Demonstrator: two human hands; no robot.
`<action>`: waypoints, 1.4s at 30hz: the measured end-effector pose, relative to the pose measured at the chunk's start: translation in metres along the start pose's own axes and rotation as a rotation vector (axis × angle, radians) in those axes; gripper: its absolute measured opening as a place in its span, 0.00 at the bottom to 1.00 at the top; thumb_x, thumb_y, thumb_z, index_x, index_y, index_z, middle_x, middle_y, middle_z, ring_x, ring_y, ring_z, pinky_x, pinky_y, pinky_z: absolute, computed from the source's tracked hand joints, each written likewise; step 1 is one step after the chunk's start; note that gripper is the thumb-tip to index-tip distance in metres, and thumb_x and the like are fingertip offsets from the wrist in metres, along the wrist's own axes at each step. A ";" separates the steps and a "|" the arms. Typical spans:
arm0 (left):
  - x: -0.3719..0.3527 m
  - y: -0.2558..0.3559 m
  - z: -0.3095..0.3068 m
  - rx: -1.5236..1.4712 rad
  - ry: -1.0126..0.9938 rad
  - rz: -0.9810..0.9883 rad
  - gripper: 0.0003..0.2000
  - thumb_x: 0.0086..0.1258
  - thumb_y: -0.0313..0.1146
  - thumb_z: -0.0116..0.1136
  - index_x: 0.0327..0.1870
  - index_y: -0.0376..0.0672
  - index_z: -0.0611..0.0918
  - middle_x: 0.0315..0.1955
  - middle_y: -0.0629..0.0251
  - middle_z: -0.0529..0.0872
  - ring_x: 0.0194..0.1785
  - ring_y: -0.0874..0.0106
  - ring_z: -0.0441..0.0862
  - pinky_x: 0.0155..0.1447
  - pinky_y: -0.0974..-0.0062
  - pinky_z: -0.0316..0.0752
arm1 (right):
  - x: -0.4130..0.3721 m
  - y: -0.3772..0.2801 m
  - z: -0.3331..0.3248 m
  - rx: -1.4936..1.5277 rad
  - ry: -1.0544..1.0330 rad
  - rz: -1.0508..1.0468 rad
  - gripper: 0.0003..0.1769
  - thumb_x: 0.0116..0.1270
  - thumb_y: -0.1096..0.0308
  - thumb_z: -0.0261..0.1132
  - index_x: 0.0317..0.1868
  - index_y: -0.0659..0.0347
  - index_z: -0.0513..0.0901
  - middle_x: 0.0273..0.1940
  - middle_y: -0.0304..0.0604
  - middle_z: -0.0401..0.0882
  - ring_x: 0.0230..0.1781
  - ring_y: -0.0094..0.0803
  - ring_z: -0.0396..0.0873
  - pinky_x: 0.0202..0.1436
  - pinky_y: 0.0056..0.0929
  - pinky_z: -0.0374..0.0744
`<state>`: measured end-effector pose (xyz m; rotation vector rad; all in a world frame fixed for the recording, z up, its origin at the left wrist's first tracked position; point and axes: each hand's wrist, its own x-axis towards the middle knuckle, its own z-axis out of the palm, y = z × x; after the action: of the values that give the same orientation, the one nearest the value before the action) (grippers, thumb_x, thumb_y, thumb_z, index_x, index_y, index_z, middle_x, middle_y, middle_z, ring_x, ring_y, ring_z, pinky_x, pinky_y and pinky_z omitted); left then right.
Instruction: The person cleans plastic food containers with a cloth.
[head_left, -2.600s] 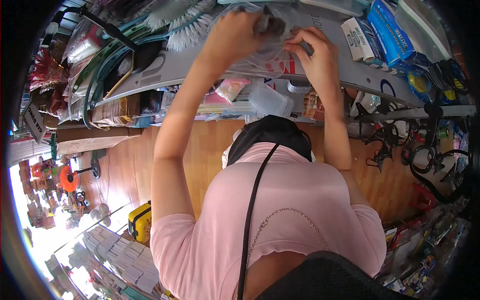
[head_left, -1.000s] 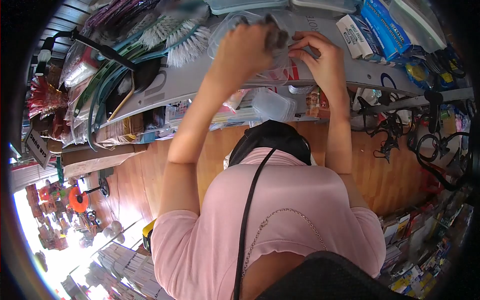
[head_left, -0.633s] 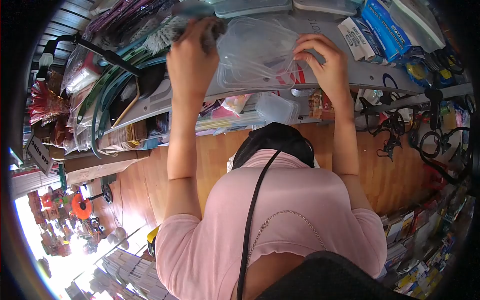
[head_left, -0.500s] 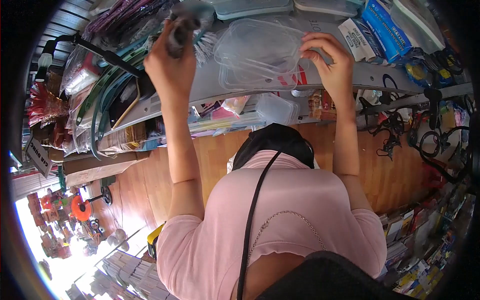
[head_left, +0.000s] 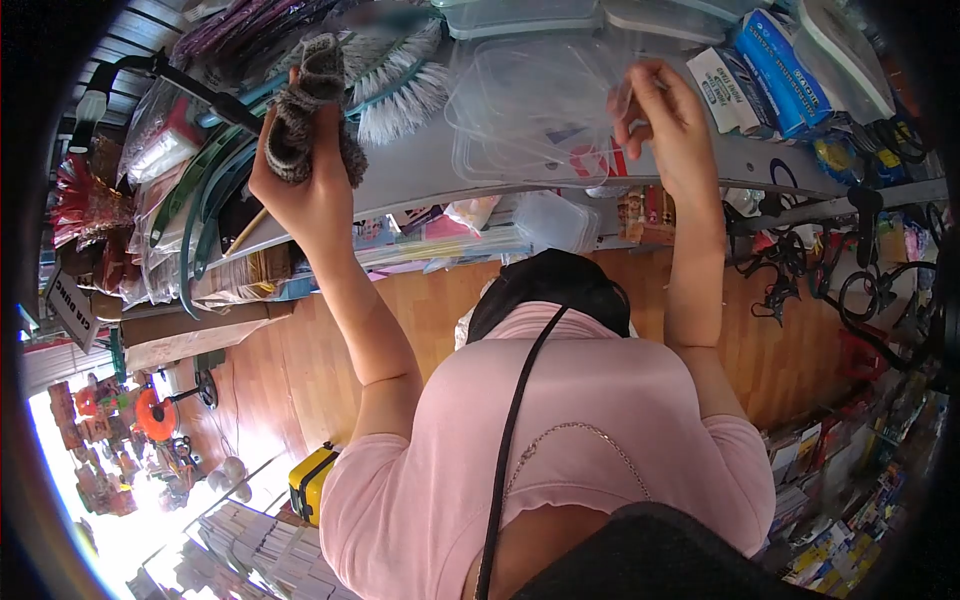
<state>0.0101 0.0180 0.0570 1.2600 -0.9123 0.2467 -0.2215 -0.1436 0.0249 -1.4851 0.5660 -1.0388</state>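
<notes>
My left hand (head_left: 312, 165) is wrapped round a grey, fuzzy, crumpled cloth (head_left: 290, 135), raised in front of a white-bristled brush (head_left: 405, 90). At the right, my right hand (head_left: 665, 125) has its fingertips pinched on the right edge of a clear plastic lid (head_left: 535, 85). That lid overlaps other clear plastic pieces above the grey shelf (head_left: 410, 165), so their separate outlines are hard to tell.
Lidded clear containers (head_left: 520, 18) line the back of the shelf. Blue and white boxes (head_left: 780, 75) stand at its right. Black straps (head_left: 790, 250) hang at the far right. A black-handled rod (head_left: 205, 100) and packaged goods crowd the left. A yellow case (head_left: 312, 483) is at lower left.
My left hand has moved left and slightly down with the grey cloth, which now shows more clearly. My right hand has shifted slightly right, and the clear lids have shifted a little.
</notes>
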 end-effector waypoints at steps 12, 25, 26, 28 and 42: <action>-0.005 0.003 0.009 0.045 -0.151 -0.059 0.14 0.64 0.25 0.65 0.50 0.30 0.83 0.37 0.65 0.88 0.39 0.82 0.79 0.46 0.83 0.74 | 0.001 0.004 -0.017 -0.875 0.093 -0.564 0.39 0.52 0.43 0.75 0.56 0.60 0.73 0.48 0.53 0.81 0.48 0.44 0.81 0.50 0.41 0.78; -0.044 0.002 0.118 0.563 -0.819 0.189 0.20 0.62 0.43 0.61 0.53 0.43 0.83 0.55 0.56 0.83 0.46 0.48 0.83 0.53 0.57 0.78 | 0.005 0.032 -0.006 -0.892 -0.191 -0.499 0.64 0.40 0.43 0.80 0.74 0.59 0.56 0.64 0.59 0.70 0.64 0.55 0.70 0.69 0.48 0.66; -0.044 0.001 0.117 0.566 -0.821 0.188 0.20 0.62 0.43 0.61 0.53 0.43 0.83 0.55 0.56 0.83 0.46 0.48 0.83 0.53 0.57 0.78 | 0.006 0.031 -0.006 -0.886 -0.226 -0.488 0.65 0.39 0.44 0.80 0.75 0.59 0.55 0.64 0.59 0.70 0.65 0.54 0.70 0.69 0.48 0.66; -0.040 -0.002 0.112 0.473 -0.920 0.261 0.19 0.57 0.40 0.61 0.49 0.42 0.84 0.52 0.53 0.84 0.44 0.51 0.84 0.46 0.58 0.81 | 0.006 0.030 -0.006 -0.864 -0.229 -0.468 0.66 0.39 0.46 0.80 0.75 0.58 0.54 0.64 0.59 0.70 0.65 0.53 0.70 0.69 0.48 0.66; -0.016 -0.010 0.078 0.661 -0.776 0.157 0.20 0.61 0.35 0.62 0.56 0.44 0.82 0.53 0.48 0.82 0.51 0.48 0.81 0.53 0.57 0.78 | 0.007 0.036 -0.006 -0.803 -0.226 -0.420 0.67 0.41 0.45 0.81 0.76 0.59 0.51 0.65 0.56 0.70 0.67 0.52 0.68 0.69 0.43 0.67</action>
<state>-0.0291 -0.0504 0.0404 1.9540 -1.6843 0.1860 -0.2155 -0.1595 -0.0078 -2.4761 0.5465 -0.9789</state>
